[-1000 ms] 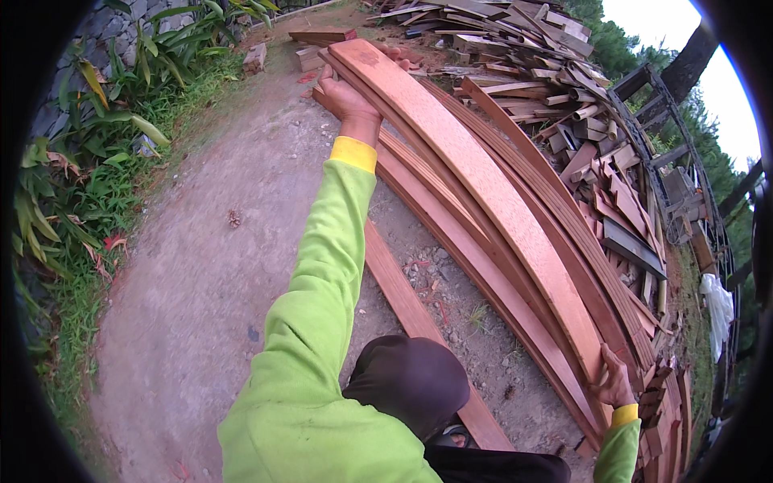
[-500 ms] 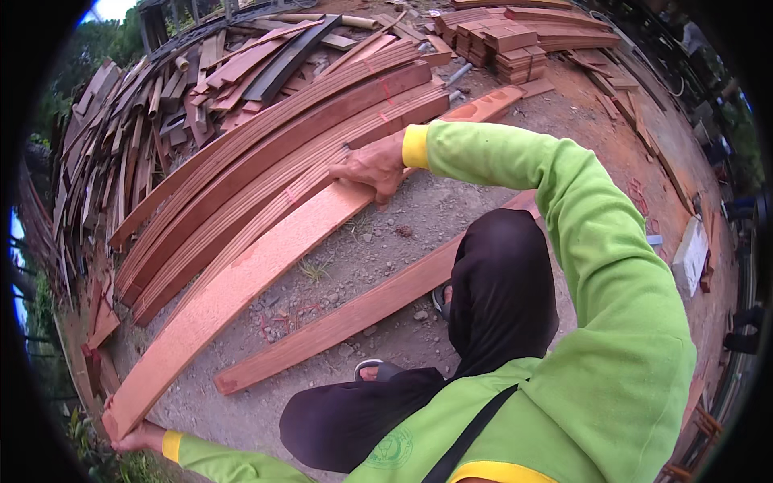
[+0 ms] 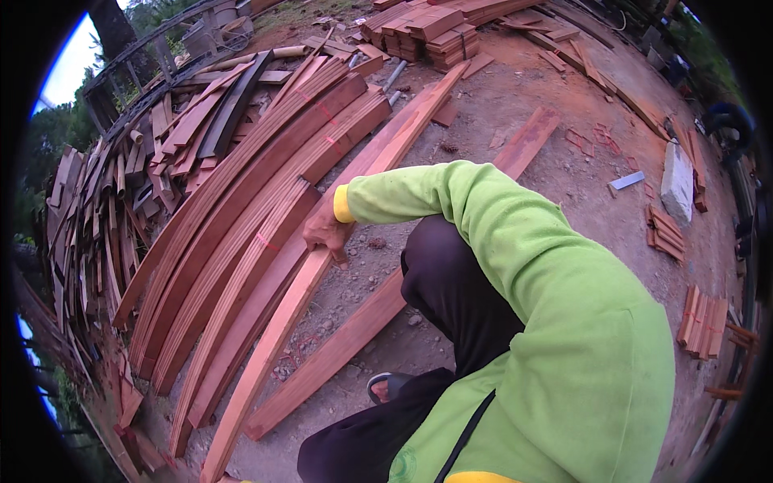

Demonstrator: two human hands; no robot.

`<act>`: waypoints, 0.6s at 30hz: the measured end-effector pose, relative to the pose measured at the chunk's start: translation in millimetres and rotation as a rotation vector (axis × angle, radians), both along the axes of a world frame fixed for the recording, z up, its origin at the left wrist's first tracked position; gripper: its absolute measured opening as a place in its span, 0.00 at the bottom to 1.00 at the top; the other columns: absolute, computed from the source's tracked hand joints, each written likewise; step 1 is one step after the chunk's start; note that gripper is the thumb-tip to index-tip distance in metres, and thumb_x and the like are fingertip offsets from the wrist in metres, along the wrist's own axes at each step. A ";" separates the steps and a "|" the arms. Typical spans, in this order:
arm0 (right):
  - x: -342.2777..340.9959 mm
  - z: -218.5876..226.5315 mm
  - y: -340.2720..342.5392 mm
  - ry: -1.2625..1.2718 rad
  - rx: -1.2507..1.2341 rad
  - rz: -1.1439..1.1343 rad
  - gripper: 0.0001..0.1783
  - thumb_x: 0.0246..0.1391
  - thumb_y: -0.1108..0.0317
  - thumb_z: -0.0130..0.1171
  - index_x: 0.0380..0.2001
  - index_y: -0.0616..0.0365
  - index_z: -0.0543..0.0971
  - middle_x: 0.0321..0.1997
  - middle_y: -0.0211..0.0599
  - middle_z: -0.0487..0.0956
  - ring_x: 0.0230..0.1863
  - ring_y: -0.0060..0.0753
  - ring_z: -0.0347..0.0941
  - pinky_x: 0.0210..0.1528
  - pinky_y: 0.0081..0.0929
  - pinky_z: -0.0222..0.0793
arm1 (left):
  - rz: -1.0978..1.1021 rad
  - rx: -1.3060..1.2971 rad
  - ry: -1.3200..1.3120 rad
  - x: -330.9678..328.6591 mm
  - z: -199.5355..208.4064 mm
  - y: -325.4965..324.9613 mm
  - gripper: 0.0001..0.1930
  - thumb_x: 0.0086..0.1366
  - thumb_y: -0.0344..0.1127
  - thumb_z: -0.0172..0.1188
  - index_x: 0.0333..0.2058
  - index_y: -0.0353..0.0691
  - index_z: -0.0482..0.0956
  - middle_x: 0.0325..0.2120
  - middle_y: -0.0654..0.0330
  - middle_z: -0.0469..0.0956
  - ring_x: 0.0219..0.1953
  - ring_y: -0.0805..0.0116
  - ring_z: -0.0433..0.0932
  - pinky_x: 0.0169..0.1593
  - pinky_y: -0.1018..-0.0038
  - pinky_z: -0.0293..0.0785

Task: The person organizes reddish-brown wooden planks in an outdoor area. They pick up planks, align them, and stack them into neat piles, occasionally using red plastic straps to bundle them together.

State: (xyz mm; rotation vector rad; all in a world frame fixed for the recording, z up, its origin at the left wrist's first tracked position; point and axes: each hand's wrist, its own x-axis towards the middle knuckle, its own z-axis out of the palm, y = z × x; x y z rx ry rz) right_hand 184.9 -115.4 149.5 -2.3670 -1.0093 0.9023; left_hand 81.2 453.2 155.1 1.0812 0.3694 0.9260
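A long reddish-brown wooden plank (image 3: pixel 270 342) stretches from the lower edge of the picture towards the far pile, turned up so that its narrow edge faces me. My right hand (image 3: pixel 326 232) is closed round it near its middle, fingers over the top edge. Of my left hand, only a sliver shows at the plank's near end by the lower border; its fingers are cut off. Directly left of the held plank lies another flat plank (image 3: pixel 241 354), beside a strapped bundle of planks (image 3: pixel 256 262). A single plank (image 3: pixel 330 366) rests on the gravel by my foot.
Further left are more bundled planks (image 3: pixel 241 181) and a heap of scrap wood (image 3: pixel 173 133). Stacked short boards (image 3: pixel 427 32) stand at the far side. To the right lie a pale block (image 3: pixel 676 185), a small metal piece (image 3: pixel 626 181) and tied wood bundles (image 3: pixel 703 322).
The plank has turned from its broad face onto its edge. My right hand has come nearer along with it, and my left hand has dropped almost out of the picture. The view has shifted.
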 end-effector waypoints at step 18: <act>-17.1 -1.6 -47.2 -0.031 -0.402 -0.024 0.32 0.24 0.56 0.79 0.32 0.65 0.79 0.33 0.45 0.80 0.38 0.45 0.77 0.44 0.40 0.71 | 0.034 -0.034 0.028 2.3 -26.7 -34.1 0.41 0.56 0.61 0.31 0.45 0.22 0.71 0.43 0.42 0.75 0.49 0.45 0.73 0.56 0.52 0.70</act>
